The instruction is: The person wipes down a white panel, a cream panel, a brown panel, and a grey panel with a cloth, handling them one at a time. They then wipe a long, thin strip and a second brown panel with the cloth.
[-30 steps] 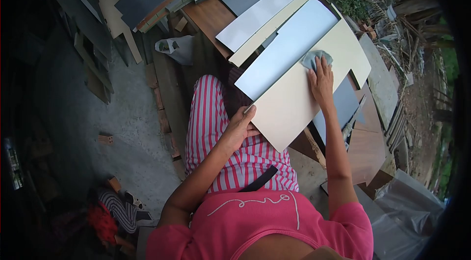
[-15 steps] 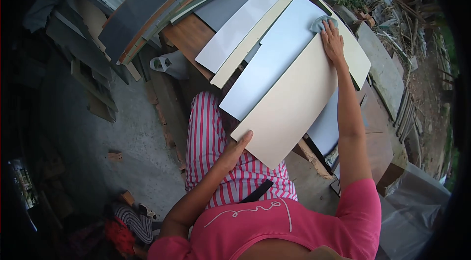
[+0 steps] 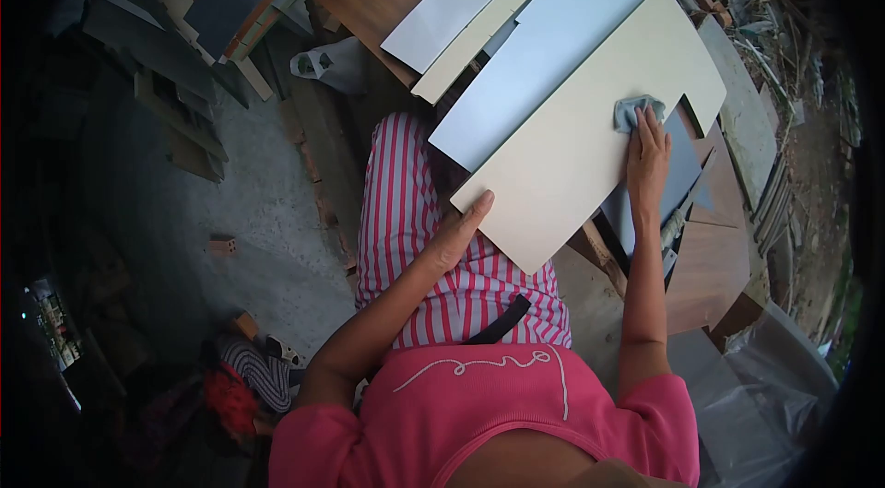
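Note:
A long cream board [image 3: 562, 156] slants away from my lap, its near end above my striped trousers. My left hand [image 3: 455, 235] grips the board's near left corner, thumb on top and the other fingers hidden beneath. Under the fingers of my right hand [image 3: 649, 154] a crumpled grey-blue cloth [image 3: 631, 112] is pressed flat against the board's face, near its right edge. Left of the cream board lies a glossy white panel [image 3: 544, 55], partly beneath it.
Further left are a narrow cream strip [image 3: 502, 18], another white panel [image 3: 461, 0] and a brown wooden board [image 3: 369, 13]. A plastic bag [image 3: 336, 64] sits below them. Brown panels [image 3: 710, 258] lie at the right. A brick [image 3: 221, 246] rests on the concrete floor [image 3: 267, 202].
My right hand has drawn the cloth from the board's far left part toward me and to its right edge. My left hand keeps its hold at the corner. The view has shifted.

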Demonstrator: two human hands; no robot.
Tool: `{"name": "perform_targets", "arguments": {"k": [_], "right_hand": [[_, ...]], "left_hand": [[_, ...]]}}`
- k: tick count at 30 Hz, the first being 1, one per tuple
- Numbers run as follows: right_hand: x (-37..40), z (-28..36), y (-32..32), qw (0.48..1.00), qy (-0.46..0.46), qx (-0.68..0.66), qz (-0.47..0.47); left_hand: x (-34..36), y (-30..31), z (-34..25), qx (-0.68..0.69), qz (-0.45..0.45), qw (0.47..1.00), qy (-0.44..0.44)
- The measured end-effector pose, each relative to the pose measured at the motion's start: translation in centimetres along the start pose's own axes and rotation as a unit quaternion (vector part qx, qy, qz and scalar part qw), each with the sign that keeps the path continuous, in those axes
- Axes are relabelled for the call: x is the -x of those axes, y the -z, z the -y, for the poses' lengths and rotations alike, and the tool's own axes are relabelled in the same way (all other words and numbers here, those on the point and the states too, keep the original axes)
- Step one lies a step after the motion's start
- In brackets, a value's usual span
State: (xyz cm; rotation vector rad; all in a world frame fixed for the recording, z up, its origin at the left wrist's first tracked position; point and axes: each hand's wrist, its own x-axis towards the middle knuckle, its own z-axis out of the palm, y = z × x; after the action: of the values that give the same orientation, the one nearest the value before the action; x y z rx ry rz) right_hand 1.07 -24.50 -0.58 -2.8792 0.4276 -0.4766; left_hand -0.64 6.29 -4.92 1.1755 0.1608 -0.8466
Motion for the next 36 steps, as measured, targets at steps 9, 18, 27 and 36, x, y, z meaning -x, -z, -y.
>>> {"name": "perform_targets", "arguments": {"k": [9, 18, 27, 36], "right_hand": [[7.6, 8.0, 3.0, 0.962, 0.186, -0.169, 0.103], [-12.2, -8.8, -4.4, 0.992, 0.003, 0.002, -0.127], [-14.5, -25.5, -5.0, 0.960, -0.260, 0.073, -0.071], [-21.1, -8.2, -7.1, 0.997, -0.025, 0.057, -0.047]], "left_hand": [[0.5, -0.7, -1.6, 0.045, 0.041, 0.998, 0.018], [0.7, -1.1, -2.0, 0.090, 0.027, 0.995, 0.020], [1.0, -0.9, -2.1, 0.054, 0.033, 0.997, 0.032], [1.1, -0.5, -2.0, 0.035, 0.041, 0.997, 0.046]]}}
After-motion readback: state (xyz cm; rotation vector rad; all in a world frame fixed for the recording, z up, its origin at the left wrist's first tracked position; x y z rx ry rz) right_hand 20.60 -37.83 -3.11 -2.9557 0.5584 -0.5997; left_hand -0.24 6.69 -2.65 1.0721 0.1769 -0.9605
